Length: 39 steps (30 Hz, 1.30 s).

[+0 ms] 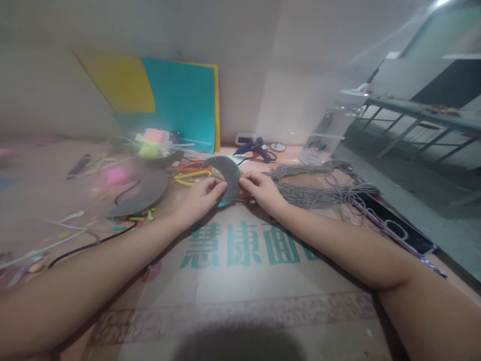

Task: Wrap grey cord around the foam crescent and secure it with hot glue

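Gray crescent-shaped piece (233,175) is up in both hands, right around the middle of the view. Left hand (205,197), at its 8 o'clock, has thumb and fingers pinched on the inner edge. Right hand (263,189), between 3 and 4 o'clock, has its fingertips bunched narrow on the outer edge. From the crescent, a hank of gray yarn (306,196) sits around 3 o'clock, just past the right hand, and a dark blue glue gun (252,147) is near 1 to 2. Yellow handles (185,177) lie at 9, teal sheet (184,100) leans at 11, and printed cardboard (233,286) covers 6.
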Tool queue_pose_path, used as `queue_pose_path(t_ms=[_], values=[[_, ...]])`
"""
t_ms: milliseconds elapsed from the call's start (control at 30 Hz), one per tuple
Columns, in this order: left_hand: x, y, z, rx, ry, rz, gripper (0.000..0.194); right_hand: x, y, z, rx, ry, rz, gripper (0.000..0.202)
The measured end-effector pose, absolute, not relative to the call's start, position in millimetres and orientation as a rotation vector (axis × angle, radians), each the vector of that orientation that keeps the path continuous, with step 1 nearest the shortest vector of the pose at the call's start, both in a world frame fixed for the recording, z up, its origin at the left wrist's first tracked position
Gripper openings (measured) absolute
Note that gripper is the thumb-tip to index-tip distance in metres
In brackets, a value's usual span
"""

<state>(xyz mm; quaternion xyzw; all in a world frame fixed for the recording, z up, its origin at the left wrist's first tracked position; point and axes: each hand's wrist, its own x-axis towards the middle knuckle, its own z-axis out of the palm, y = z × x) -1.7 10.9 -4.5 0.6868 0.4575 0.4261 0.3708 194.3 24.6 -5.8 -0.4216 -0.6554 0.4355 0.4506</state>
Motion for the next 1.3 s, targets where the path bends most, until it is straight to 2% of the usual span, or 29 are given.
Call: queue_pose_path(t_ms=[100, 567, 700, 900, 1100, 1300], values=[[-0.2, 16.4, -9.9, 1.492, 1.033, 1.194, 0.033, 193.8, 25.4, -5.4, -1.065, -1.568, 1.125, 0.033], [-2.9, 19.5, -15.0, 1.444, 0.988, 1.179, 0.036, 194.9, 26.3, -8.1, -0.947, -1.763, 0.962, 0.043], [-4.2, 20.9, -14.4, 1.438, 0.912, 1.152, 0.042, 191.6, 12.6, -2.5, -0.892, -1.883, 0.804, 0.023], [-7.1, 18.1, -7.3, 1.48, 0.866, 1.084, 0.029, 188.6, 3.5, -5.6, -0.895, -2.151, 0.271, 0.021], [-9.5, 14.9, -10.5, 1.304, 0.93, 1.034, 0.026, 191.5, 9.2, -4.7, -0.903, -2.114, 0.217, 0.016], [-2.4, 24.6, -15.7, 1.199, 0.808, 1.152, 0.047, 196.9, 11.3, -0.8, -0.879, -1.903, 0.261, 0.022]])
